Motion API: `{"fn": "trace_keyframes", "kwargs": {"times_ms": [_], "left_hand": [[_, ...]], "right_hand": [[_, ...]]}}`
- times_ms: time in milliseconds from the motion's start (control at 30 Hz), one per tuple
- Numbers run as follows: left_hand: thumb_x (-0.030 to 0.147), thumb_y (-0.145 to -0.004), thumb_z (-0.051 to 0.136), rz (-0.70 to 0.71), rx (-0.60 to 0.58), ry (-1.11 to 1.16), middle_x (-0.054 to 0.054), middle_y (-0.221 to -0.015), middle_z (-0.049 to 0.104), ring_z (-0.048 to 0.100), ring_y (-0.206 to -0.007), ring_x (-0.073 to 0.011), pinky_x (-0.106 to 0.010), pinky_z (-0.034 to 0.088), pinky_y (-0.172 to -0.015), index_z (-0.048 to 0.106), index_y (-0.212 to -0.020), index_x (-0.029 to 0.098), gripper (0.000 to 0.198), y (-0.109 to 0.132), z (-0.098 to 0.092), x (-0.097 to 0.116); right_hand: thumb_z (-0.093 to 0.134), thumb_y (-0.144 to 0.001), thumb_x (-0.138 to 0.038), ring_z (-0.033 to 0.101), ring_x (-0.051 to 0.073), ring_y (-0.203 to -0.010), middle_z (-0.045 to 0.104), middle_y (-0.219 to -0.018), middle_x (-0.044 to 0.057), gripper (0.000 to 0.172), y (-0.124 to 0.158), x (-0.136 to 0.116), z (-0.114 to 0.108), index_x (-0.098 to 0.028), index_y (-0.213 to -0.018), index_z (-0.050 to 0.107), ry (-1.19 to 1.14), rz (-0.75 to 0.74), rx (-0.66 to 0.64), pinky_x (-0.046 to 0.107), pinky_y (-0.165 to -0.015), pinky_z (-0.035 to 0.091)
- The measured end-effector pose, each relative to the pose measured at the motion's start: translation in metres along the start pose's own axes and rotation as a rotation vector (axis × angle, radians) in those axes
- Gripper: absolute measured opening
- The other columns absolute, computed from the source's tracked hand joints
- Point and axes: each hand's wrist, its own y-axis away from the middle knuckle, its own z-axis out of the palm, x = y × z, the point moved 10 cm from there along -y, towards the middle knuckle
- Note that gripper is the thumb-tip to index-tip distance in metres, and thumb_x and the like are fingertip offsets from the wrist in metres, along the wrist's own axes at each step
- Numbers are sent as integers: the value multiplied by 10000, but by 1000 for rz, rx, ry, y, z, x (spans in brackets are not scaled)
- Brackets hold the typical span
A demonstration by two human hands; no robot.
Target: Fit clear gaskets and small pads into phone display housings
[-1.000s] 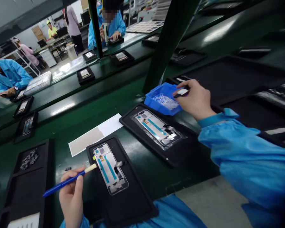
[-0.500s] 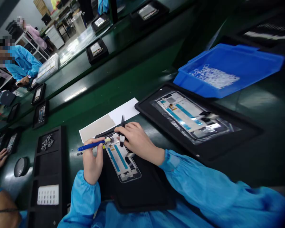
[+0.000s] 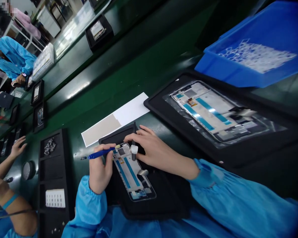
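Note:
A phone frame (image 3: 134, 172) with blue strips lies in a black tray (image 3: 161, 205) right in front of me. My left hand (image 3: 100, 168) grips a blue stick tool (image 3: 100, 153) whose pale tip rests on the frame's top edge. My right hand (image 3: 154, 150) holds black tweezers (image 3: 133, 145) upright over the same top edge, with a small white piece at their tip. A second phone frame (image 3: 211, 112) lies in another black tray (image 3: 223, 155) to the right.
A blue bin (image 3: 250, 69) of small clear parts sits at the far right. A white and grey sheet (image 3: 114, 120) lies behind my tray. A black parts tray (image 3: 53, 185) stands at left. A co-worker's hand and arm (image 3: 10, 158) reach in at left; others work along the green belt.
My right hand came back from the blue bin with the tweezers and a white piece to the near frame's top. The left hand's stick tip moved onto that frame. The view leaned closer.

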Motion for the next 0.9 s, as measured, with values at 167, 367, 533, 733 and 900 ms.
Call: {"fn": "trace_keyframes", "kwargs": {"times_ms": [167, 367, 533, 733, 900], "left_hand": [[150, -956, 506, 87, -61, -98, -69, -1010, 706, 697, -951, -193, -333, 569, -808, 525, -1080, 210, 139, -8, 9, 16], [130, -950, 509, 131, -93, -183, -72, -1019, 715, 697, -960, -192, -326, 567, -828, 535, -1095, 203, 164, -9, 12, 24], [101, -939, 522, 134, -97, -175, -55, -1010, 717, 696, -954, -167, -290, 563, -831, 533, -1073, 205, 170, -9, 13, 26], [111, -946, 520, 154, -105, -187, -63, -1016, 717, 701, -958, -177, -303, 571, -823, 526, -1064, 203, 150, -8, 15, 29], [122, -950, 510, 166, -116, -200, -73, -1022, 718, 704, -958, -190, -317, 580, -815, 532, -1074, 204, 151, -8, 15, 29]], "right_hand": [[506, -764, -15, 583, 216, -943, 655, -972, 18, 364, 0, 1, 0, -240, -1049, 527, -12, 8, -46, 604, -1126, 240], [522, -793, -29, 574, 227, -947, 640, -946, 17, 342, 3, 2, 3, -247, -1057, 521, 4, 15, -55, 603, -1128, 239], [523, -788, -23, 571, 222, -942, 634, -933, 18, 346, 4, 3, 4, -240, -1057, 529, 5, 10, -54, 596, -1138, 221], [526, -780, -18, 570, 227, -960, 634, -937, 20, 358, 4, 4, 4, -241, -1061, 532, 16, 11, -54, 585, -1142, 216], [517, -792, -32, 569, 230, -963, 635, -944, 23, 349, 4, 4, 4, -249, -1065, 528, 12, 7, -50, 594, -1132, 232]]}}
